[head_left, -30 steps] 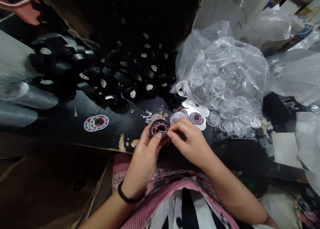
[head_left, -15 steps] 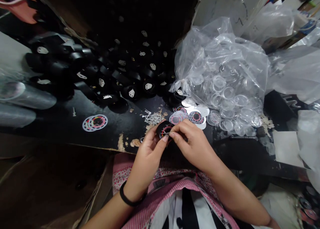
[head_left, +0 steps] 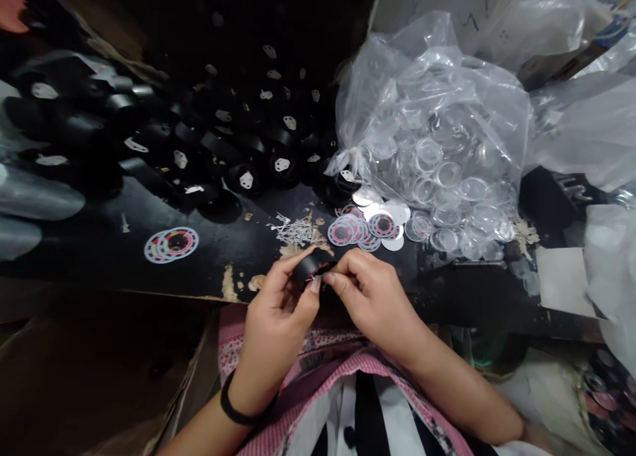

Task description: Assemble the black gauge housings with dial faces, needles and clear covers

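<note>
My left hand (head_left: 281, 310) grips a small round black gauge case (head_left: 309, 268) by its rim, tilted so only its side shows. My right hand (head_left: 370, 297) pinches at the same case from the right, fingertips pressed against its edge. Both hands hover over the near edge of the black worktable (head_left: 99, 250). Just beyond them lie several printed dial discs (head_left: 360, 229) and a scatter of thin metal needles (head_left: 294, 230).
A heap of black gauge cases (head_left: 233, 144) fills the back of the table. A clear plastic bag of transparent round lenses (head_left: 442, 151) sits at the right, some lenses (head_left: 447, 234) spilled. Two more dial discs (head_left: 171, 244) lie left. A cardboard box (head_left: 74, 370) stands lower left.
The case has been turned from face-up, dial visible, to edge-on. Both hands drew slightly toward me and left; my head view shifted, sliding the scene leftward.
</note>
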A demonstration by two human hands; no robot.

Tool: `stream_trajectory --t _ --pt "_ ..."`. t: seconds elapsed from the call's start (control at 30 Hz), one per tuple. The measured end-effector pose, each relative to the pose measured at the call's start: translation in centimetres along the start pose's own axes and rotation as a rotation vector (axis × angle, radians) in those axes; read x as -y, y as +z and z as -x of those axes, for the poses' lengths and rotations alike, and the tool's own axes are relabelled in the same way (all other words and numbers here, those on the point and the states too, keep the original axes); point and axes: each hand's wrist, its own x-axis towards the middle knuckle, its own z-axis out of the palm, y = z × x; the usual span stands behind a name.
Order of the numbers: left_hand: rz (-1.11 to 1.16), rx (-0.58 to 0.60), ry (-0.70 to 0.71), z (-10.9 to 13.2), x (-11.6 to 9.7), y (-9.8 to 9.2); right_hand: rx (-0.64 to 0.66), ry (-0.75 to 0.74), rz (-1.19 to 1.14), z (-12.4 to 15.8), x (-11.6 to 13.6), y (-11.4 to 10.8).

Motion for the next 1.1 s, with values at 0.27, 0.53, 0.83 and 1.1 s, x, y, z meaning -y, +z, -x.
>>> stream_trajectory --t 0.27,0.53,0.83,1.1 --pt "0.486 0.044 -0.432 -1.2 1.1 0.5 -0.253 0.004 0.17 2.6 -1.7 -5.9" --pt "0.803 0.323 -0.848 -0.9 0.5 3.3 -0.976 0.169 -0.134 6.2 -10.1 -11.4" --pt "0.837 0.341 -0.85 -0.5 1.3 4.3 -0.362 -0.276 -0.542 1.2 -2.2 -3.9" --pt "0.89 0.344 -0.78 -0.3 1.6 4.4 -0.13 -0.4 -0.18 0.1 -1.3 -3.1"
